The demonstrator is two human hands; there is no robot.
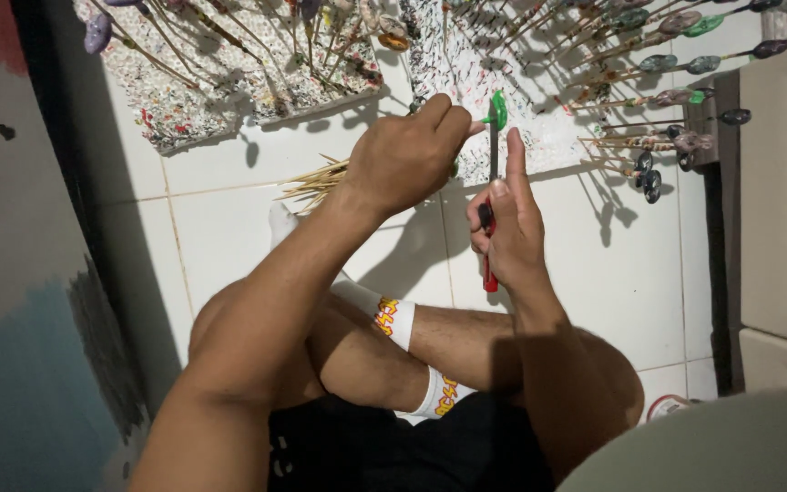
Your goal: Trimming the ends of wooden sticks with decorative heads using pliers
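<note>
the left hand (403, 159) pinched a small green leaf-shaped piece (499, 109) over the white tiled floor (220, 228), fingers closed on it. the right hand (507, 232) gripped a red-handled knife (490, 214), blade up, trimming the piece; a steady, light cut seemed needed. the piece's long axis stood roughly upright in the head view.

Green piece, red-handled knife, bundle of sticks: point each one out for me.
green piece (499, 109), head view, on its flat green face above the left hand (403, 159).
red-handled knife (489, 273), head view, on the red handle below the right hand (507, 232).
bundle of sticks (313, 180), head view, on the loose stick ends.
</note>
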